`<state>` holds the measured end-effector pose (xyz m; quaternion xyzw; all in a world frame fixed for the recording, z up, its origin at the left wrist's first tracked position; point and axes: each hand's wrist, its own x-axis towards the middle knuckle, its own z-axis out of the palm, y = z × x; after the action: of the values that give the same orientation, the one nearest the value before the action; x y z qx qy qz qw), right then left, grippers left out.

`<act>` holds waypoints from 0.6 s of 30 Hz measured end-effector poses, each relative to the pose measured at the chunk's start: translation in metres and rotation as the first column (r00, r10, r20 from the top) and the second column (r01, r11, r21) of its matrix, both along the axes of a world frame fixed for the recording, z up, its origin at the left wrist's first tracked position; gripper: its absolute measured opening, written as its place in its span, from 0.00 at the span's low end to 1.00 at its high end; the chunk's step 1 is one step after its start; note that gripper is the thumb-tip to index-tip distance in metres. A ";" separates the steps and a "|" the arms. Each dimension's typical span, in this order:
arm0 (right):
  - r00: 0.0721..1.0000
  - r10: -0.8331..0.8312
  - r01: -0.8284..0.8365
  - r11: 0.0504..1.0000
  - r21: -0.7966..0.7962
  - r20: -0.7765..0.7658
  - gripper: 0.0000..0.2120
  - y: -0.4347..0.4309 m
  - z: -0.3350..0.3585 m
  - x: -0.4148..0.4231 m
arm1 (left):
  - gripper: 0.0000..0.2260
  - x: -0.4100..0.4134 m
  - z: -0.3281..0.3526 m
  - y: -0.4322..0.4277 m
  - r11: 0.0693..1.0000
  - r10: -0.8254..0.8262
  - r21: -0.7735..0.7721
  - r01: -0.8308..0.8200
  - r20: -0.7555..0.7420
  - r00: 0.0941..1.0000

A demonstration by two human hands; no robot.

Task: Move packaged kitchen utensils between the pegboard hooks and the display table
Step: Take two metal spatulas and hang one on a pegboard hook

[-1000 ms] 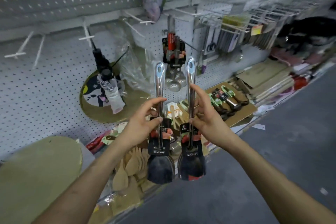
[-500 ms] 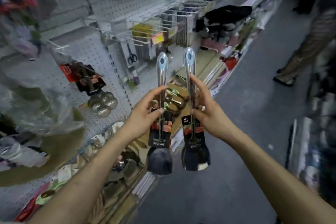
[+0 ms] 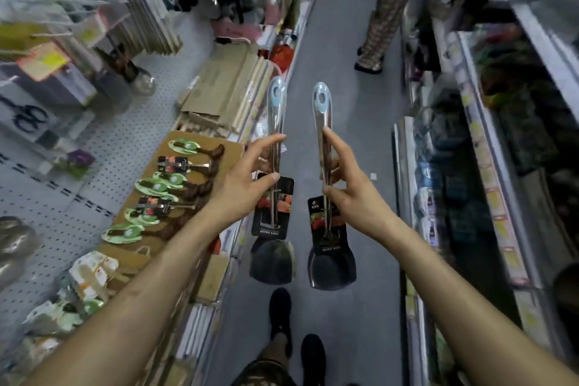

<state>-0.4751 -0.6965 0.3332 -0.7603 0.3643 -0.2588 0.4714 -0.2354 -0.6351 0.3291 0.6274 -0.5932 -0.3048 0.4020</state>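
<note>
The left hand (image 3: 244, 188) grips the left spatula (image 3: 275, 211) by its shiny metal handle, thumb pressed across the front just above the black card and fingers curled behind. The right hand (image 3: 355, 197) grips the right spatula (image 3: 327, 229) the same way, index finger stretched up along the handle and thumb pinching near the top of its card. Both spatulas hang upright in the air, side by side and apart, dark heads down and pale blue hanging loops up, over the grey aisle floor (image 3: 354, 88). To the left, a brown board (image 3: 232, 147) carries rows of green-carded utensils (image 3: 153, 188) running from its near edge to its far edge, beside the white pegboard (image 3: 62, 229). Below the spatulas are the person's two dark shoes (image 3: 280, 313). Farther up the aisle stand another person's patterned trouser legs (image 3: 385, 9).
</note>
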 end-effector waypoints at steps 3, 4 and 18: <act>0.998 -0.059 0.059 0.998 0.022 -0.005 0.47 -0.019 -0.009 -0.006 | 0.31 0.001 -0.011 -0.034 0.996 -0.082 0.020 0.082 -0.009 0.997; 0.997 -0.080 0.080 0.996 0.030 -0.005 0.47 -0.024 -0.011 -0.005 | 0.31 0.004 -0.016 -0.044 0.994 -0.108 0.018 0.108 -0.011 0.994; 0.967 -0.253 0.254 0.957 0.141 -0.022 0.50 -0.129 -0.038 0.025 | 0.31 0.038 -0.042 -0.178 0.972 -0.195 0.121 0.199 -0.049 0.980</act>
<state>-0.4504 -0.8257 0.2953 -0.6722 0.4772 -0.2889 0.4869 -0.1974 -0.8132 0.2871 0.5836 -0.6247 -0.3914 0.3406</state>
